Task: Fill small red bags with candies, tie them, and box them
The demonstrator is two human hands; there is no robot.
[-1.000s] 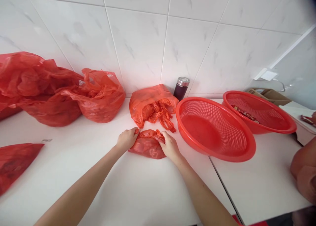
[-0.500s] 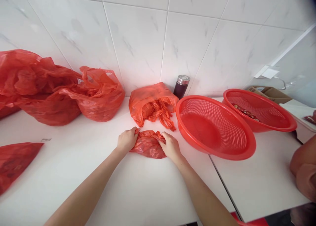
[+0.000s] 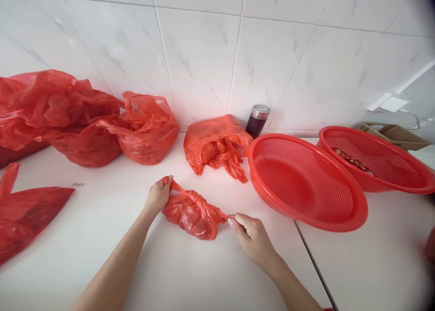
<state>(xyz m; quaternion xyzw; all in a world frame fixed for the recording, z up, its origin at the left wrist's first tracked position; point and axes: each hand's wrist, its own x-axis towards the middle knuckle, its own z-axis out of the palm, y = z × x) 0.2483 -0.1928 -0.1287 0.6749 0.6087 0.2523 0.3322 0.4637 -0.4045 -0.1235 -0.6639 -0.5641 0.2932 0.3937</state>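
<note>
A small red plastic bag point(image 3: 195, 216) with something bulky inside lies on the white table in front of me. One of its handles is pinched in my left hand point(image 3: 159, 195), at the bag's upper left. My right hand point(image 3: 254, 238) grips the other handle, drawn out to the lower right. Between them the handles cross in a twist or knot on top of the bag. Just behind is another red plastic bag point(image 3: 217, 141), its mouth facing me with crumpled red plastic inside. What fills the small bag cannot be made out.
On the right stands a red perforated basket point(image 3: 353, 211), with a second red basket point(image 3: 414, 184) holding some reddish pieces behind it. A dark thermos point(image 3: 257, 123) stands by the tiled wall. Full red bags point(image 3: 146, 134) line the left, another bag point(image 3: 30, 216) nearer. A cardboard box point(image 3: 401, 136) sits far right.
My hands have moved apart, the right one to the right and nearer me, pulling the bag's handles tight across its top. The view has shifted slightly left.
</note>
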